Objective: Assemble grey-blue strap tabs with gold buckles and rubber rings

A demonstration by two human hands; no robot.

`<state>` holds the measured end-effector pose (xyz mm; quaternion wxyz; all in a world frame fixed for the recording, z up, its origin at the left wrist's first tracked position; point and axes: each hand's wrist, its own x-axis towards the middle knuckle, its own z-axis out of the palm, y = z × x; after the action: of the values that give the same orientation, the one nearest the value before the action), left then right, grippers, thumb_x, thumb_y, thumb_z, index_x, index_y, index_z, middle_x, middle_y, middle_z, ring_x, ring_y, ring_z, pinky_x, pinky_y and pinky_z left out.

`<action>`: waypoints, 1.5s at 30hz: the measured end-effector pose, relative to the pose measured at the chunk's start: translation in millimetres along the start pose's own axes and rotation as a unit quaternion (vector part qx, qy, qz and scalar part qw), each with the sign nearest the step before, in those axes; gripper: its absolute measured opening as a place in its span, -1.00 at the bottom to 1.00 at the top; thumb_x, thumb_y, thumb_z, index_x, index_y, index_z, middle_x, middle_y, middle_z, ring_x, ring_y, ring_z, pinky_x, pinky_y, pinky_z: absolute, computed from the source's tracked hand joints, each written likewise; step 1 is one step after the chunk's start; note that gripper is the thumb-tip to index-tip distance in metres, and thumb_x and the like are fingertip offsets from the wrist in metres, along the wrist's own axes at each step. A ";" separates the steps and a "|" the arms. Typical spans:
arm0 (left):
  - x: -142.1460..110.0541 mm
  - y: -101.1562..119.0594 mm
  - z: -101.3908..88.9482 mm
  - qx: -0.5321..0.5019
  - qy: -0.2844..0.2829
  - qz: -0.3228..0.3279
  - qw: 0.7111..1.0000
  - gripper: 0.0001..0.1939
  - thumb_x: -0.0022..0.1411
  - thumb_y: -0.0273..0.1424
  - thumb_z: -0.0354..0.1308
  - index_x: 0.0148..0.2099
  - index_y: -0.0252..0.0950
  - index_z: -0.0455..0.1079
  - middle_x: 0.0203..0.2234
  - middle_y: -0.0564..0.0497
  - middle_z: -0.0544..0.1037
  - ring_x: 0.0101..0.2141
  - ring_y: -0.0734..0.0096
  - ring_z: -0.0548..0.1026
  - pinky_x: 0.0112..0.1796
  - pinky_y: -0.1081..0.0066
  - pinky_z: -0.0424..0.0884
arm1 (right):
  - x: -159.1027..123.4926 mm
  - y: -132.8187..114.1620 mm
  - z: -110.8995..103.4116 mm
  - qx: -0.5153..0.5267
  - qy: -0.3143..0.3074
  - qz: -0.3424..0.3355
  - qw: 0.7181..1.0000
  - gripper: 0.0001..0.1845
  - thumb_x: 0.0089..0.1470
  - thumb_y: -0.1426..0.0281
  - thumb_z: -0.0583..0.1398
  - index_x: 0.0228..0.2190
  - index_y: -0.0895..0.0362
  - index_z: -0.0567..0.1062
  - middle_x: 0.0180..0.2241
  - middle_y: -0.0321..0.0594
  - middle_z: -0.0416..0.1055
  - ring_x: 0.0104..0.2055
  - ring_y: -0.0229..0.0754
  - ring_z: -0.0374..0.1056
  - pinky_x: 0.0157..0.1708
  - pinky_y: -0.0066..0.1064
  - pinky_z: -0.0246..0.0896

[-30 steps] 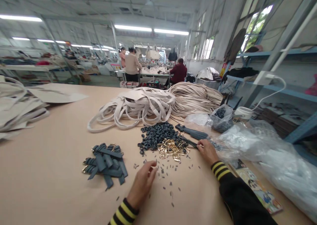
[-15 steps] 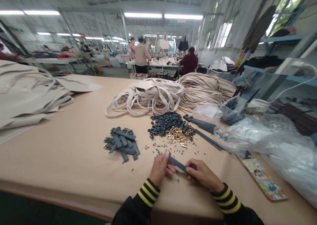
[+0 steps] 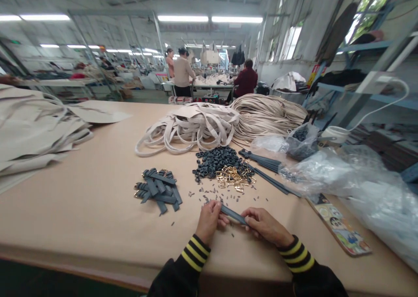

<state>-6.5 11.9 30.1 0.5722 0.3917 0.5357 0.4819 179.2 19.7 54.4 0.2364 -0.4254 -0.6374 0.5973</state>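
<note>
One dark strap (image 3: 233, 214), flat, narrow and smooth-looking, is held by two hands in the lower centre of the frame, sloping down to the right. Its upper end is pinched between the thumb and fingers of the left hand (image 3: 209, 221), with the other fingers loosely curled. Its lower end is gripped between the thumb and bent fingers of the right hand (image 3: 266, 227).

Just above the hands, tiny dark bits (image 3: 228, 197) are scattered, too many to be counted surely; one is seen alone at lower left of centre. Behind them, a heap of small, rounded dark loops (image 3: 215, 162) is touched by a smaller heap of shiny gold buckles (image 3: 231, 176), angular and open-framed. At centre left, stubby straps (image 3: 160, 188) with gold fittings are stacked crosswise; their number is hidden by overlap. Long thin straps (image 3: 272, 181) are laid at right of centre, beside crinkled clear plastic (image 3: 326, 170) and one flat picture-printed case (image 3: 341, 227) with rounded corners.

The far side is filled by wide cream bands (image 3: 196, 127) in soft loops and one bundle of thin cream cords (image 3: 267, 116). Layered pale cloth (image 3: 29, 127) is spread along the left edge. Open room is left on the smooth tan table (image 3: 98, 210) at lower left, up to its front edge.
</note>
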 end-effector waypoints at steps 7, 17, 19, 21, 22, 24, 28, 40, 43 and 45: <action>-2.4 -0.2 -3.9 0.013 -0.069 0.026 0.997 -0.62 0.00 -0.22 0.13 -0.18 -0.35 0.21 -0.59 0.05 0.46 -0.63 0.54 0.40 -0.61 0.54 0.34 | 2.0 6.1 -6.2 0.148 0.038 0.000 0.988 -0.76 -0.04 0.26 0.14 -0.38 0.20 0.39 -0.60 -0.35 0.34 -0.75 -0.48 0.04 -0.79 -0.64 -0.15; -9.8 5.4 3.8 0.061 -0.054 0.043 0.996 -0.68 0.06 -0.12 0.02 -0.38 -0.31 0.19 -0.65 0.08 0.44 -0.71 0.57 0.35 -0.72 0.59 0.25 | 5.0 9.5 -2.9 0.207 0.162 -0.050 0.964 -0.68 -0.09 0.20 0.21 -0.60 0.23 0.44 -0.70 -0.33 0.30 -0.70 -0.41 0.14 -0.69 -0.57 -0.01; -10.3 6.8 4.0 0.069 -0.049 0.039 0.996 -0.68 0.07 -0.12 0.00 -0.42 -0.30 0.16 -0.72 0.12 0.40 -0.76 0.59 0.31 -0.74 0.61 0.22 | 9.8 14.9 -0.7 0.174 0.197 -0.036 0.964 -0.56 -0.05 0.15 0.16 -0.72 0.23 0.39 -0.79 -0.35 0.21 -0.74 -0.42 0.06 -0.71 -0.56 -0.06; -10.3 8.0 3.7 0.071 -0.040 0.034 0.996 -0.68 0.08 -0.12 -0.02 -0.44 -0.30 0.13 -0.74 0.14 0.37 -0.79 0.60 0.29 -0.78 0.63 0.17 | 12.8 19.2 0.7 0.197 0.200 -0.017 0.960 -0.55 -0.06 0.13 0.15 -0.70 0.24 0.41 -0.80 -0.34 0.21 -0.74 -0.41 0.07 -0.70 -0.55 -0.05; -10.1 8.4 3.3 0.072 -0.038 0.031 0.996 -0.69 0.09 -0.13 -0.03 -0.44 -0.30 0.13 -0.74 0.15 0.37 -0.79 0.60 0.29 -0.80 0.64 0.14 | 13.5 20.7 0.9 0.218 0.197 -0.005 0.956 -0.57 -0.09 0.13 0.17 -0.68 0.25 0.42 -0.79 -0.34 0.23 -0.74 -0.41 0.08 -0.70 -0.55 -0.03; -9.3 8.8 2.5 0.070 -0.039 0.028 0.996 -0.70 0.10 -0.14 -0.04 -0.43 -0.30 0.13 -0.74 0.15 0.37 -0.80 0.61 0.29 -0.80 0.65 0.13 | 13.5 22.4 0.4 0.260 0.190 0.019 0.946 -0.60 -0.14 0.13 0.21 -0.65 0.26 0.44 -0.77 -0.33 0.26 -0.74 -0.42 0.10 -0.70 -0.56 -0.03; -7.7 7.5 0.7 0.053 -0.043 0.013 0.998 -0.69 0.10 -0.15 -0.04 -0.46 -0.30 0.12 -0.75 0.14 0.37 -0.80 0.60 0.30 -0.80 0.65 0.14 | 12.2 23.0 -2.5 0.304 0.170 0.033 0.937 -0.59 -0.17 0.13 0.22 -0.63 0.28 0.46 -0.74 -0.28 0.31 -0.72 -0.41 0.14 -0.69 -0.56 0.02; -10.2 10.0 -2.7 0.055 -0.083 -0.010 0.995 -0.68 0.10 -0.14 -0.04 -0.46 -0.31 0.13 -0.76 0.12 0.37 -0.79 0.59 0.31 -0.79 0.65 0.14 | 13.0 21.0 -4.1 0.376 0.201 0.028 0.904 -0.70 -0.17 0.22 0.27 -0.60 0.23 0.42 -0.65 -0.30 0.33 -0.66 -0.41 0.17 -0.65 -0.58 0.15; -17.9 10.2 -2.6 0.093 -0.185 -0.036 0.978 -0.69 0.08 -0.17 0.01 -0.46 -0.33 0.19 -0.74 0.08 0.40 -0.76 0.60 0.34 -0.74 0.66 0.19 | 13.7 12.8 -4.2 0.402 0.235 -0.005 0.885 -0.77 -0.16 0.27 0.26 -0.49 0.18 0.42 -0.50 -0.28 0.37 -0.50 -0.35 0.27 -0.54 -0.56 0.23; -21.8 10.1 -1.2 0.111 -0.265 -0.058 0.956 -0.71 0.07 -0.20 0.05 -0.46 -0.36 0.24 -0.70 0.05 0.43 -0.72 0.60 0.37 -0.69 0.64 0.24 | 14.0 4.4 -4.0 0.409 0.226 -0.029 0.884 -0.78 -0.14 0.28 0.24 -0.44 0.16 0.41 -0.44 -0.27 0.37 -0.40 -0.30 0.31 -0.43 -0.50 0.27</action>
<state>-8.1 -7.0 44.9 0.6734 0.5344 0.4369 0.2647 176.2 33.2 48.0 0.5438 -0.3957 -0.2779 0.6859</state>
